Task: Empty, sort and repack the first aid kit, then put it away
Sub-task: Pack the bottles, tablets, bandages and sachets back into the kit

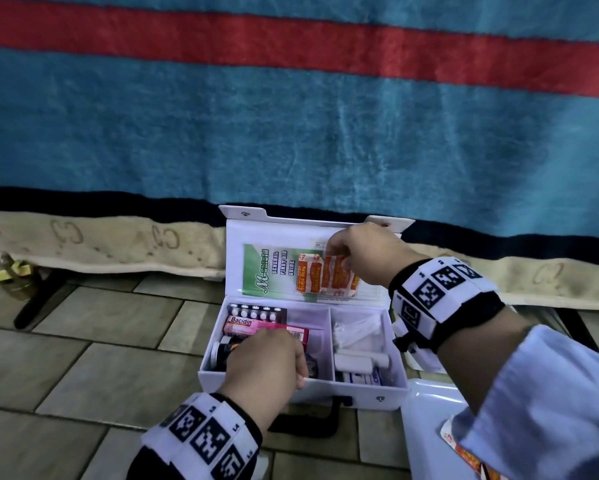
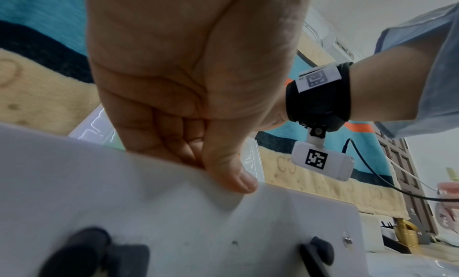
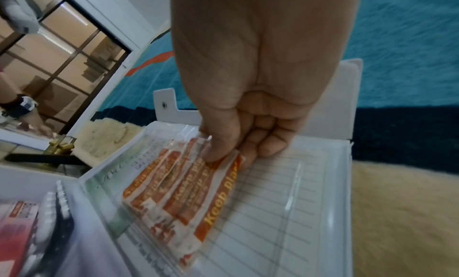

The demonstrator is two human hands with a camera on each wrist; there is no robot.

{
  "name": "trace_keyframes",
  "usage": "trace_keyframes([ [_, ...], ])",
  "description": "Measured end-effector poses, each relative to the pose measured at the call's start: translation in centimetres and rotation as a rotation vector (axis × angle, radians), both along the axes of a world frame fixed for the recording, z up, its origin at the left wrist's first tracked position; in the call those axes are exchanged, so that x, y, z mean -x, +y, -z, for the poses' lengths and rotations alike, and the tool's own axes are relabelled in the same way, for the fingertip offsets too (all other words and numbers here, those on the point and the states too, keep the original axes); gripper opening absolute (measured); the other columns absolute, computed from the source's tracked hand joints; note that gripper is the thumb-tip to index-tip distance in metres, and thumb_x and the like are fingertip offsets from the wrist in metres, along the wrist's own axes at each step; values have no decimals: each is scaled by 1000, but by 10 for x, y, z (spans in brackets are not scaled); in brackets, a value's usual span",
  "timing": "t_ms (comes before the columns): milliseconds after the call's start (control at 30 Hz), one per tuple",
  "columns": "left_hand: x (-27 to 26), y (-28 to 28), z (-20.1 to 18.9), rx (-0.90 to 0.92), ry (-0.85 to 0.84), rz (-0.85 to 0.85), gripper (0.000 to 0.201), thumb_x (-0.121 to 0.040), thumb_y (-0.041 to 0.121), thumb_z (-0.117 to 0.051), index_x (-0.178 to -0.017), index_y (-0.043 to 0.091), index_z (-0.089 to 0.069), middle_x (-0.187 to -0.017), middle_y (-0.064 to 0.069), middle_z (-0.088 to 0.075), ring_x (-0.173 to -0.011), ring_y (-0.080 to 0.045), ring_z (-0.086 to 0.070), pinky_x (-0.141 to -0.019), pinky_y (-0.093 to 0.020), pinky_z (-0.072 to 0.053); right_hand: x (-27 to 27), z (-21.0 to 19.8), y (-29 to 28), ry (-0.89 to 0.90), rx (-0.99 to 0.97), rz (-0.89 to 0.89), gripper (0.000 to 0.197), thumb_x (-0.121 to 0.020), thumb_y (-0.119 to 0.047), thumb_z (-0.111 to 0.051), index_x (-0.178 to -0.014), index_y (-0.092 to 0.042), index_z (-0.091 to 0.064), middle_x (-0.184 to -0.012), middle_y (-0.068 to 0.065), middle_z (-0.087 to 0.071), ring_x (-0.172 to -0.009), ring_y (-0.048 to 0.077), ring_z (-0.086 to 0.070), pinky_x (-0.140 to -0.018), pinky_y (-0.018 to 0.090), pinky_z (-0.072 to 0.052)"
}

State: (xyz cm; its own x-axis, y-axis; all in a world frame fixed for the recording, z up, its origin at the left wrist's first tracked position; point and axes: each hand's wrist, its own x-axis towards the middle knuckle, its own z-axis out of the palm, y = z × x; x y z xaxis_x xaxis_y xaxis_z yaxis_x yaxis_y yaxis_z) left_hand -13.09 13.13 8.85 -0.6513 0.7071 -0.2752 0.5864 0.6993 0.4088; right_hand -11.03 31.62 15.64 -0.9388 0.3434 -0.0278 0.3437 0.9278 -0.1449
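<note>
A fuzzy blue blanket (image 1: 291,133) with a red stripe hangs behind. On the smooth tile floor (image 1: 83,341) sits the white plastic first aid kit (image 1: 391,393), a boxy case with its lid up. The left hand (image 1: 266,362) grips its front wall, thumb outside. The right hand (image 1: 367,254) pinches shiny orange plaster packets (image 1: 325,275) (flat, crinkly ones) against the lid.

right hand (image 1: 363,254) pinching plasters (image 1: 329,275), open kit (image 1: 391,386)
</note>
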Motion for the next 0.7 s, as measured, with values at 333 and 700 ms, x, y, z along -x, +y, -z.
trace_keyframes([
  [333,4,-1,-1,-12,-33,-5,19,-83,10,-60,-73,24,-69,-74,3,-70,-73,-3,-63,-60,-14,-44,-10,-1,1,152,47,41,36,-84,4,-52,-110,-17,-67,-112,3,-69,-105,23,-63,-91,37,-51],
  [700,7,2,7,-17,11,4,31,-73,17,-78,-51,30,-60,-75,9,-71,-83,-11,-66,-76,-22,-51,-147,2,24,3,87,152,32,-83,1,-59,-100,-23,-71,-88,-8,-70,-81,6,-65,-71,8,-45],
])
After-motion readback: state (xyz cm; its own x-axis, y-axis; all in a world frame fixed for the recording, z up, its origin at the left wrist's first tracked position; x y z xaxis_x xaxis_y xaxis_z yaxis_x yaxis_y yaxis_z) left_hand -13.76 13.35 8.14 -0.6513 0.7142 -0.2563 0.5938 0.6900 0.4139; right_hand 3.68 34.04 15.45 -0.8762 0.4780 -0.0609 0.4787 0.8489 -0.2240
